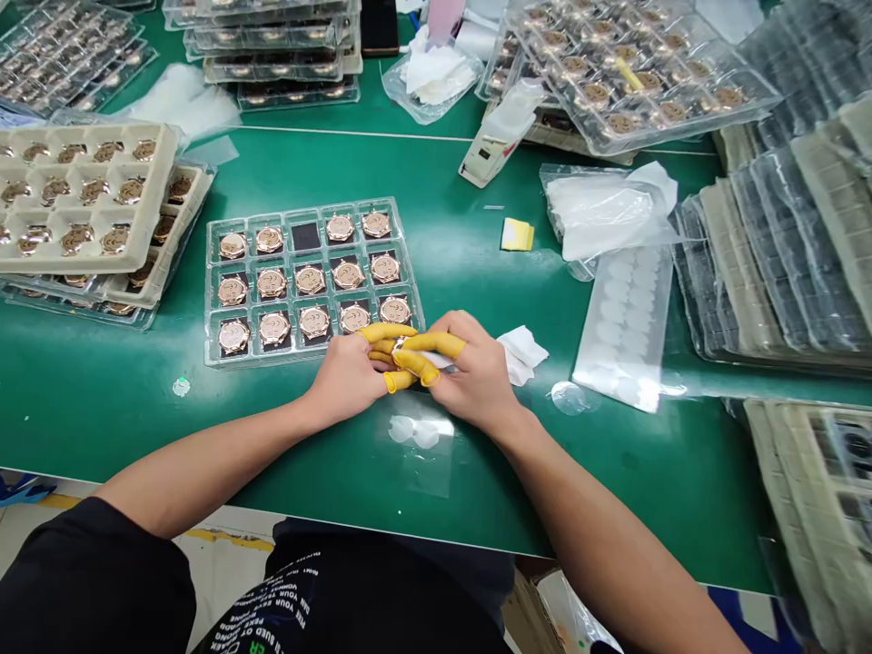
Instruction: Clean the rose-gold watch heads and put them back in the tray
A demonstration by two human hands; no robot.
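Note:
My left hand (pixel 351 371) and my right hand (pixel 473 365), both with yellow finger covers, meet at the front right corner of a clear plastic tray. Between their fingertips they grip a small shiny watch case (pixel 399 345), mostly hidden by the fingers. A white wipe (pixel 440 360) is pinched under my right fingers. The clear tray (pixel 300 355) holds rows of rose-gold watch cases, back side up; one back-row compartment (pixel 305 237) shows only a black pad. Just in front of my hands lies a clear film (pixel 429 454) with round pieces.
Stacked watch trays stand at the left (pixel 153 150) and back right (pixel 613 141). Nearer are a white bottle (pixel 500 132), yellow pads (pixel 518 234), a bag of wipes (pixel 599 209), a sticker sheet (pixel 623 327) and a crumpled wipe (pixel 523 352). Stacked trays (pixel 749 263) line the right side.

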